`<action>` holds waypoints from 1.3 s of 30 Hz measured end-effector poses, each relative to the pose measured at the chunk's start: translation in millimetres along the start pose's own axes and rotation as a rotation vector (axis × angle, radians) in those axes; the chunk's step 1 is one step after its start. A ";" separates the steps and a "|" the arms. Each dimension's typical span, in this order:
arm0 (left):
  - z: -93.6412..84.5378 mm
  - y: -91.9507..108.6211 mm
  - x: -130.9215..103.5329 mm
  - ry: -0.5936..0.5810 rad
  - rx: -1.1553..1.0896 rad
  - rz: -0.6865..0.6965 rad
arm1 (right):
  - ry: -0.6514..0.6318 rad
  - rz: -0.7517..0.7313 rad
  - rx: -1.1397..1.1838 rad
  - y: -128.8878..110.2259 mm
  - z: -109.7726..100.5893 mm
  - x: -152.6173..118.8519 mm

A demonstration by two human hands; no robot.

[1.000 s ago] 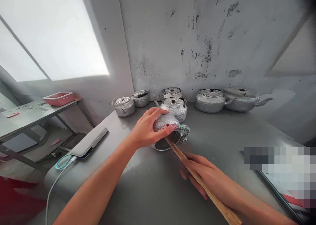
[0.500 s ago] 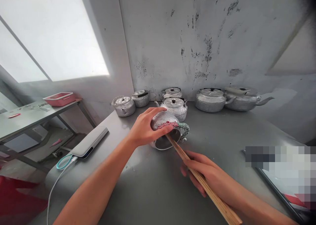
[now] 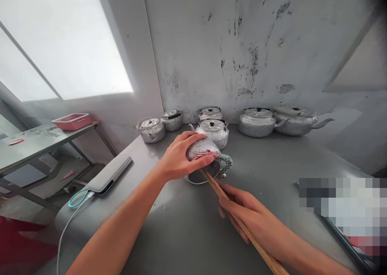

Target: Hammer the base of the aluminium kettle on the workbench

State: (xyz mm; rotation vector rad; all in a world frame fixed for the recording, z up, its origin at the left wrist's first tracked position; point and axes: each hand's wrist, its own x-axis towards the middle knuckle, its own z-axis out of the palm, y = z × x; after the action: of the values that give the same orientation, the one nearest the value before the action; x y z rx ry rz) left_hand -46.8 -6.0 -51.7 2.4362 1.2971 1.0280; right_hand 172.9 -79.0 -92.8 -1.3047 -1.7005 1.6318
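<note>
A silver metal kettle (image 3: 204, 147) lies tipped on its side, its open mouth facing me. Its handle (image 3: 226, 162) is wrapped in red and green cord. My left hand (image 3: 184, 156) grips the kettle's body from the left, with the thumb across the cord near the rim. In my right hand (image 3: 242, 206) is a long wooden stick (image 3: 260, 247), held between thumb and fingers. The far end of the stick reaches into the kettle's mouth, where its tip is hidden.
Several lidded metal kettles (image 3: 259, 124) line the wall. A grey power bank (image 3: 110, 174) with a cable lies at the left edge of the table (image 3: 169, 234). A dark-edged device (image 3: 341, 234), partly blurred out, is at right. A pink basket (image 3: 72, 122) sits on a side table.
My right hand and the wooden stick have shifted slightly left, the stick's tip moving left within the kettle's mouth. My left hand keeps its grip.
</note>
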 end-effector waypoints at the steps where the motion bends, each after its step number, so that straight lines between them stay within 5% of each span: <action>1: 0.1 -0.5 -0.1 -0.004 0.004 0.008 | -0.001 0.007 -0.004 -0.3 0.5 0.5; 39: 1.1 -2.7 1.5 0.013 0.003 -0.019 | 0.127 0.028 0.060 1.1 -0.4 0.6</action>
State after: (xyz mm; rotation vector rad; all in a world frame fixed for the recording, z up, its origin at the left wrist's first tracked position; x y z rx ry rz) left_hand -47.4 -3.0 -53.0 2.4183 1.3243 1.0395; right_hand 173.4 -78.5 -93.9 -1.3779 -1.5537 1.5675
